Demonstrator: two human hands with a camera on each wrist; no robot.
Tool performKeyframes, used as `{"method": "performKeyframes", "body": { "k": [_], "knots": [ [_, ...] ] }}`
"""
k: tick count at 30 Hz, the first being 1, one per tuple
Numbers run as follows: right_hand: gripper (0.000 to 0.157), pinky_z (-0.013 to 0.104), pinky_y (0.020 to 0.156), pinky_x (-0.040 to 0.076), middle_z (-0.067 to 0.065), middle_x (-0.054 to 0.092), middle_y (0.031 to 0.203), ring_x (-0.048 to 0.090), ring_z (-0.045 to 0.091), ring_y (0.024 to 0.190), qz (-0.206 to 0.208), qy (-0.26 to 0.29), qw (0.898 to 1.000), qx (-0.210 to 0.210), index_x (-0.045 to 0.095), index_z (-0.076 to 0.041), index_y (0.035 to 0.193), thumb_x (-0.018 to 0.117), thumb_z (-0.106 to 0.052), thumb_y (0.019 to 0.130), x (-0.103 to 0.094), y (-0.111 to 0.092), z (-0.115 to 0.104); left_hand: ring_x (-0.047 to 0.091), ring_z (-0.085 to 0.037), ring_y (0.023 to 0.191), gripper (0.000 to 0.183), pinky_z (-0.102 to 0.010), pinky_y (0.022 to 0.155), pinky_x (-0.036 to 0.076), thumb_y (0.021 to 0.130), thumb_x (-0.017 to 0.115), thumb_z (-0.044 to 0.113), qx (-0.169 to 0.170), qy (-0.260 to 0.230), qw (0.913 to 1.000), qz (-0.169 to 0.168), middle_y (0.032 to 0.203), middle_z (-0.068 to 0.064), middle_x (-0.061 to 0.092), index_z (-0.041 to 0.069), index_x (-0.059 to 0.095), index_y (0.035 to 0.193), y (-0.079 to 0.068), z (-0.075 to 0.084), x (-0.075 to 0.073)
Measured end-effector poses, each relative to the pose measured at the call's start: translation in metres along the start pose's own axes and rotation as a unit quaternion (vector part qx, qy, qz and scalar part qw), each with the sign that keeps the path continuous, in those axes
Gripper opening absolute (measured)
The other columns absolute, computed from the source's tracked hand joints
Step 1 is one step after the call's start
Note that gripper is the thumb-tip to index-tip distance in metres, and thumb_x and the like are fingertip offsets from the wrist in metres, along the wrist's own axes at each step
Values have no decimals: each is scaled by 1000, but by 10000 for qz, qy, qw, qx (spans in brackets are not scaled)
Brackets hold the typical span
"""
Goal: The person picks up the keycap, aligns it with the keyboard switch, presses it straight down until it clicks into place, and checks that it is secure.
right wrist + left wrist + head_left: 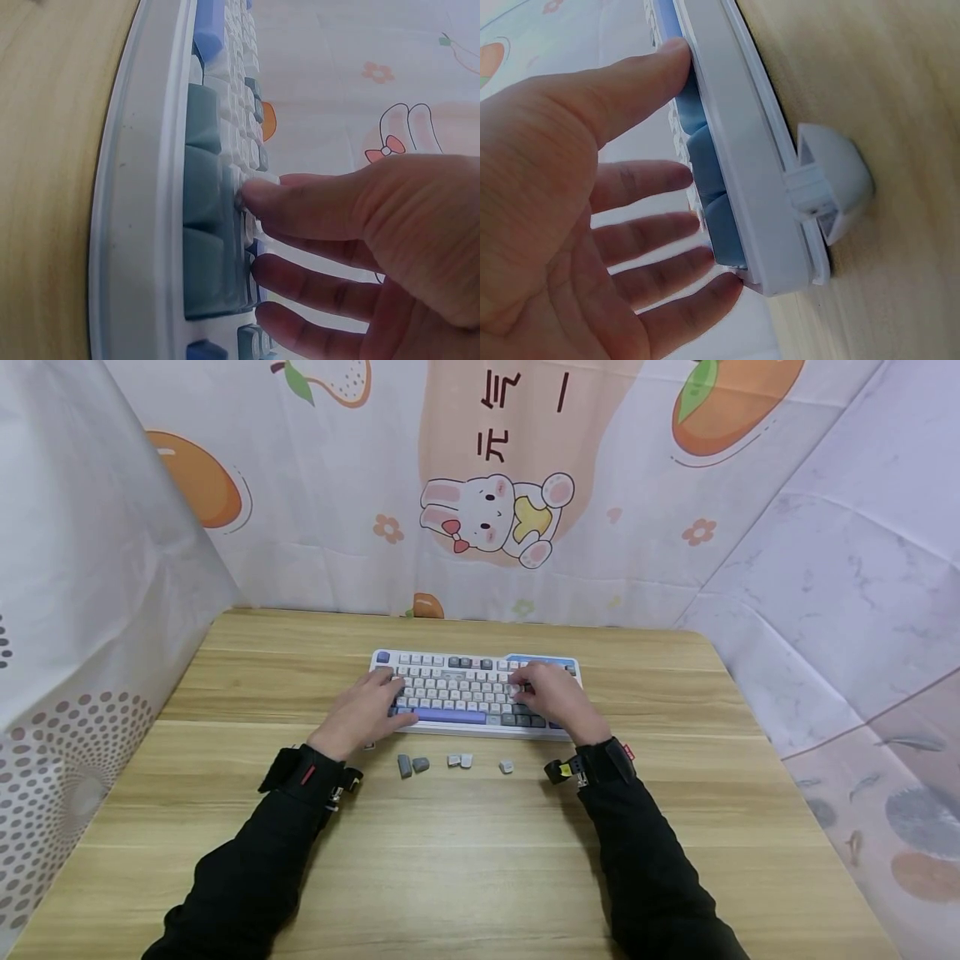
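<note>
While right fingers [307, 210] are pinching a key [514, 690], left fingers [641, 184] resting spread at the keyboard [453, 697], I'm risking drops through slipping.

In the head view, the left hand [354, 714] hides keys at the left end of the keyboard [450, 695], and most of a white keycap [370, 746] just in front of that end. The right hand [553, 695] hides keys toward the keyboard's right end and covers much of the small keycap [514, 690] it pinches. Letters on the keyboard are too tiny to read. In front of it, the left sleeve [243, 864], right sleeve [652, 864] and table [450, 868] run off the bottom edge. Both wrist views cut the keyboard off at the top.
</note>
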State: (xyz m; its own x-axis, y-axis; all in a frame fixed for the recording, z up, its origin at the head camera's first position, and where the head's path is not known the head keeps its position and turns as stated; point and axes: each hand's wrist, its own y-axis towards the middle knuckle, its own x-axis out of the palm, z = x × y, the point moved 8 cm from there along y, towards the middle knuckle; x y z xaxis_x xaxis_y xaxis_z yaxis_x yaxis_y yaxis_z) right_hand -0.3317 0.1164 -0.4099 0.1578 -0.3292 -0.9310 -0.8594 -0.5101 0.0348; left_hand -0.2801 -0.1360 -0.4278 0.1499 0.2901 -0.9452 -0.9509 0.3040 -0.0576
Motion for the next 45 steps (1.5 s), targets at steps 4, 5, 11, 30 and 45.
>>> {"method": "performKeyframes", "body": {
  "k": [4, 5, 11, 30, 45],
  "knots": [
    [23, 40, 86, 54, 11, 71, 111, 67, 24, 98, -22, 47, 10000, 1, 75, -5, 117, 73, -8, 94, -1, 0, 1, 37, -41, 143, 67, -55, 115, 32, 95, 71, 42, 176, -1, 9998, 56, 152, -25, 43, -2, 55, 143, 0, 3, -2],
    [22, 40, 86, 54, 11, 71, 111, 67, 24, 98, -30, 51, 10000, 15, 75, -5, 117, 73, -8, 95, -1, 1, 1, 38, -40, 142, 65, -55, 115, 32, 95, 71, 41, 232, 0, 9997, 55, 151, -25, 45, -1, 56, 142, -1, 3, -2],
    [23, 42, 88, 54, 13, 71, 114, 68, 27, 101, 12, 251, 9995, 192, 74, -3, 118, 71, -7, 96, -8, 0, 12, 43, -39, 139, 46, -53, 116, 31, 96, 72, 35, 592, 97, 9981, 132, 145, -21, 54, 7, 67, 133, 0, 8, -2],
    [21, 43, 86, 53, 12, 73, 113, 66, 25, 101, 705, 96, 9947, 743, 76, -4, 114, 71, -2, 93, -23, 11, 50, 46, -38, 137, 40, -52, 115, 33, 95, 73, 34, 852, 274, 9957, 250, 141, -20, 57, 10, 72, 127, 1, 12, -2],
    [20, 45, 94, 52, 12, 73, 113, 67, 29, 109, 769, -184, 9943, 708, 78, -5, 113, 72, -4, 94, -16, 22, 51, 45, -38, 138, 39, -53, 115, 33, 96, 72, 33, 851, 160, 9959, 265, 142, -21, 56, 9, 72, 127, 0, 12, -3]
  ]
}}
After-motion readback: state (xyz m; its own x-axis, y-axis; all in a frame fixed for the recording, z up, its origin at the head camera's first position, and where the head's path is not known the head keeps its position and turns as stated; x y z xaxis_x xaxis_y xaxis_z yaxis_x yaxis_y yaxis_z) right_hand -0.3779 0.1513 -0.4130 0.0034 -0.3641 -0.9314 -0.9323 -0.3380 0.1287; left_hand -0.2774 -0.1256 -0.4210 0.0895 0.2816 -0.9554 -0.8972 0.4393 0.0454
